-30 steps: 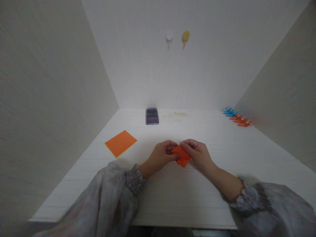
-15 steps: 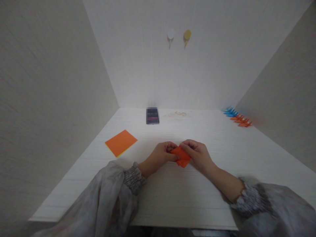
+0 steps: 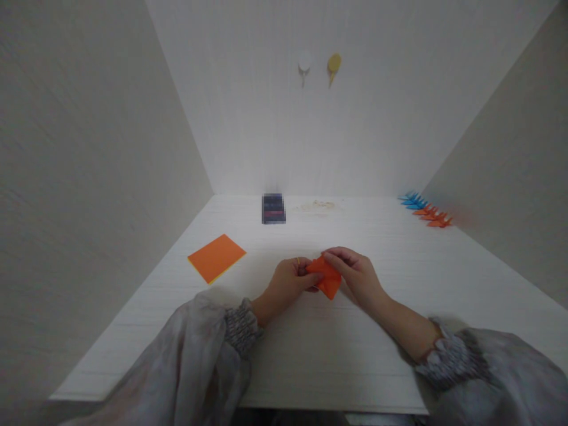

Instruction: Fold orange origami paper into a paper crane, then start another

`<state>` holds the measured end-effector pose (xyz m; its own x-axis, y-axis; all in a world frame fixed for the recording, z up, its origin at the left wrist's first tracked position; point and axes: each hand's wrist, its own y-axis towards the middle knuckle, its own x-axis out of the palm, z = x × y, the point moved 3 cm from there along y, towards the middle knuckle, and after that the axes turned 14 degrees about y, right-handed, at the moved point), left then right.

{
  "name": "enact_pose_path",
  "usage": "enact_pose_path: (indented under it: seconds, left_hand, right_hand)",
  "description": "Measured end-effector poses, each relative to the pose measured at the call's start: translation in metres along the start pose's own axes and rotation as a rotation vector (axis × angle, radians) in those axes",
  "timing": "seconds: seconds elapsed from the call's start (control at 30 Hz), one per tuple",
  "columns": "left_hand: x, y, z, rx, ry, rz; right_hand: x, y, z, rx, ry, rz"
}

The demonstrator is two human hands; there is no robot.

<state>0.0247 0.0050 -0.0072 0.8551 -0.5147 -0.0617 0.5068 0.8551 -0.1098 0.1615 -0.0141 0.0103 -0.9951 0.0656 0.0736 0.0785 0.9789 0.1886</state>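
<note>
A small folded piece of orange paper (image 3: 326, 280) is held just above the white table (image 3: 310, 349), near its middle. My left hand (image 3: 288, 283) pinches the paper's left edge; a thin ring shows on one finger. From the right, my right hand (image 3: 355, 275) grips the paper's upper right part with its fingertips. Both forearms wear loose grey sleeves.
A stack of flat orange paper sheets (image 3: 216, 257) lies at the left. A dark rectangular object (image 3: 273, 208) lies at the back centre. Several folded blue figures (image 3: 412, 200) and orange figures (image 3: 433, 218) line the back right by the wall. Two round hooks (image 3: 318, 64) are on the back wall.
Both hands have shifted slightly away from me with the folded paper, and the fingers have moved a little along its edges. Nothing else on the table has moved.
</note>
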Motion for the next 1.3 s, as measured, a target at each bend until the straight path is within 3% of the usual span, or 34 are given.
enact_pose_path:
  seconds: [0.17,0.33,0.43,0.67,1.07,1.3]
  left_hand:
    - [-0.013,-0.004,0.012,0.224,0.13,0.353]
    - [-0.018,-0.01,0.022,0.308,0.225,0.538]
    - [-0.018,-0.01,0.024,0.323,0.207,0.557]
    - [-0.017,-0.007,0.021,0.301,0.178,0.576]
    - [-0.013,-0.005,0.016,0.254,-0.067,0.456]
    - [-0.012,-0.003,0.014,0.237,-0.168,0.428]
  right_hand:
    - [0.003,-0.004,-0.008,-0.218,0.058,0.068]
    - [0.016,-0.015,-0.024,-0.381,-0.28,-0.04]
    - [0.023,-0.018,-0.029,-0.381,-0.41,-0.081]
    - [0.025,-0.016,-0.018,-0.166,-0.394,-0.083]
    - [0.018,-0.014,-0.018,-0.257,-0.343,-0.005]
    - [0.015,-0.014,-0.019,-0.169,-0.204,0.043]
